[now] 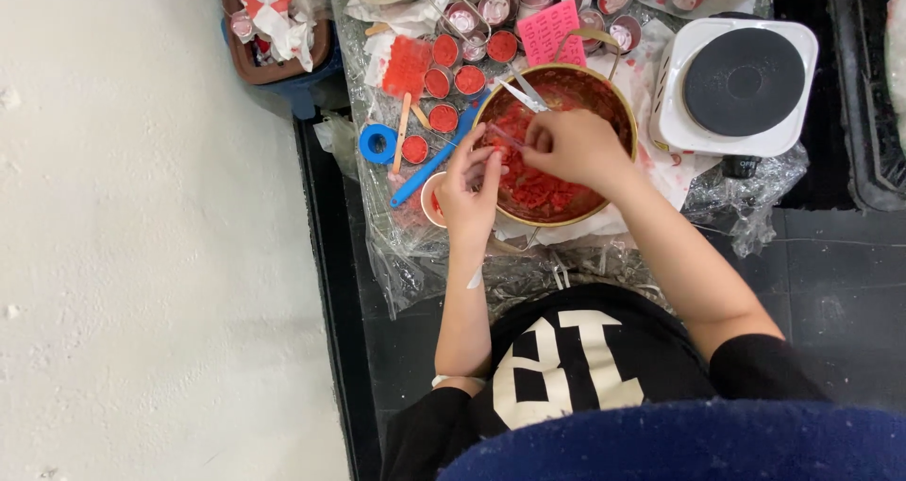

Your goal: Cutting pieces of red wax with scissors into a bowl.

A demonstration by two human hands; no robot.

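A round gold-rimmed pot [613, 103] holds crumbly red wax-like material. My right hand [574, 146] is over the pot, fingers pinched on a thin stick that reaches toward my left hand. My left hand [469, 186] is at the pot's left edge, wrapped around a small white cup [430, 201] with red inside, its fingertips at the stick's end. A metal tool [522, 94] lies across the pot's far rim.
A white single-burner hot plate [741, 84] stands right of the pot. Several small tins of red wax [470, 80], a blue tape roll [377, 143], a blue stick [429, 165], wooden sticks and a pink sheet [550, 30] lie on crinkled plastic wrap. A brown bin [274, 61] is at upper left.
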